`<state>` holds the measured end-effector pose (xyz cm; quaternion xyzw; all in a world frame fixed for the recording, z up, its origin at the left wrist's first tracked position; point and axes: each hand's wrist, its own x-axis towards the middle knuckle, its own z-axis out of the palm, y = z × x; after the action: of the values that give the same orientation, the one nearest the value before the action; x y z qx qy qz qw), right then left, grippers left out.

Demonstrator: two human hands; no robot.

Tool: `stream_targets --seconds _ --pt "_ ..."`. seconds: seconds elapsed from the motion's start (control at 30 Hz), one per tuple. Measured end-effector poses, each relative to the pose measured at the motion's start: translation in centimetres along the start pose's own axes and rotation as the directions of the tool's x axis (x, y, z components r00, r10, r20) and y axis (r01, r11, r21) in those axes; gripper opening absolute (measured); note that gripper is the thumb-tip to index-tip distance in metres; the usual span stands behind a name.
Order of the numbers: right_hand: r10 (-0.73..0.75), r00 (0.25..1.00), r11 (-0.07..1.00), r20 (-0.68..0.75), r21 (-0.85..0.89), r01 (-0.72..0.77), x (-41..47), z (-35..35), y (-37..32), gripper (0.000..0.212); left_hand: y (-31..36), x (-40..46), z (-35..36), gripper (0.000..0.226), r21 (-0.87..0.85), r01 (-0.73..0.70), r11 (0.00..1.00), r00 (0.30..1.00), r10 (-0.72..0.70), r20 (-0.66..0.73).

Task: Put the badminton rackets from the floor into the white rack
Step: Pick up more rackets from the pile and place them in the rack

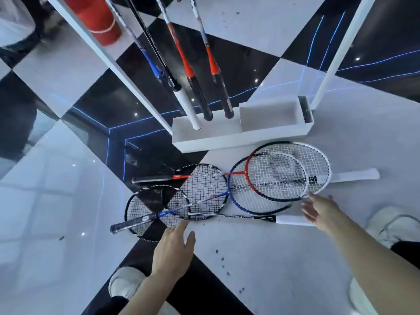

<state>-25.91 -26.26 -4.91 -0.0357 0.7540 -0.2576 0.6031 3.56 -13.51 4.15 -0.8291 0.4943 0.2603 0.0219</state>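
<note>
**Rackets on floor, both hands empty above the pile**

The loose rackets (227,192) lie overlapping on the floor just on the near side of the white rack (204,142). At the right of the pile, a red-framed racket (248,176), a blue-framed racket (238,202) and a white-framed racket (327,169) are stacked head over head. At the left, two black-framed heads overlap, with a black grip (134,222) pointing near-left. A white-gripped racket (291,220) lies nearest you, its shaft running left under the pile.

Your left hand (172,251) hovers just near of the black heads, fingers straight and together, holding nothing. Your right hand (320,210) is spread open above the white grip and the near rim of the stacked heads; contact cannot be confirmed.

The rack tray already holds four rackets (200,96) standing handle-down in its left compartment. The right compartment (268,117) sits directly beyond the stacked heads. A red cylinder (97,19) stands far-left behind the rack's white upright. Your white shoes (123,283) flank the pile near-left and right on the black-and-white tiled floor (272,269).
</note>
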Motion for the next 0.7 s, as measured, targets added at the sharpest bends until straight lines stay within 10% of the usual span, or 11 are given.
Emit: stream_targets --seconds 0.17,0.7 --pt "0.05 0.998 0.998 -0.038 0.05 -0.048 0.4 0.4 -0.5 0.014 0.9 -0.2 -0.4 0.041 -0.032 -0.04 0.999 0.999 0.04 -0.015" --pt "-0.11 0.991 0.968 -0.071 0.219 0.123 -4.6 -1.5 -3.0 0.018 4.7 2.0 -5.3 0.038 -0.079 -0.162 0.984 0.984 0.156 -0.081"
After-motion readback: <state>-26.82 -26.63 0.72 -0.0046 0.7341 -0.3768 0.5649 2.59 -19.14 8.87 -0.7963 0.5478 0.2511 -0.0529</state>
